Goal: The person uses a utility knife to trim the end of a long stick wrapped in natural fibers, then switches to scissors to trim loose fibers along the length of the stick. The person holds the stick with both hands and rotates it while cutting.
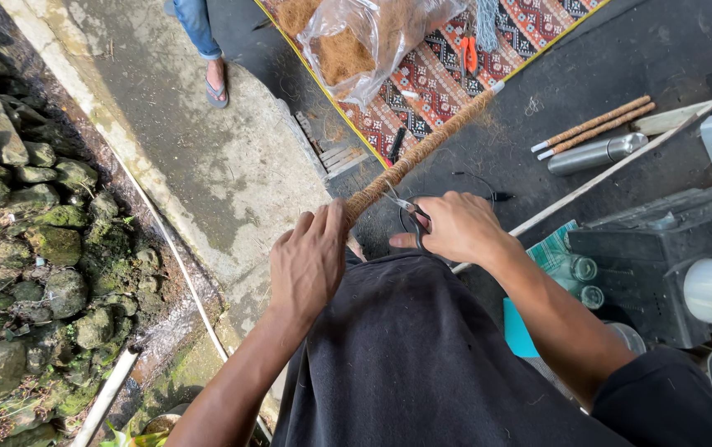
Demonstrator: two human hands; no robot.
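- Left hand (310,261), closest in, wrapped tight round the near end of a long pole (422,149) covered in brown fuzzy fibre.
- Right hand (455,228) just beside it, fingers curled through the handles of dark scissors (410,207).
- Scissor blades right at the pole, close to the left hand, looks like snipping loose bits there.
- Pole slanting up and away from the hands, far end white and bare, reaching the edge of the patterned mat (538,33).
- Brown wrap running nearly the whole pole, so most of the covering looks done; trimming at the near end seems left.
- Further right on the dark floor, two thin wrapped sticks (596,126) with white tips, side by side, look finished.
- Silver flask (596,153) lying just under them.
- Far off on the mat, a clear bag of brown fibre (356,41), plenty inside.
- Orange pliers (470,54) next to the bag.
- Another person's foot in a sandal (215,83) at the top left.
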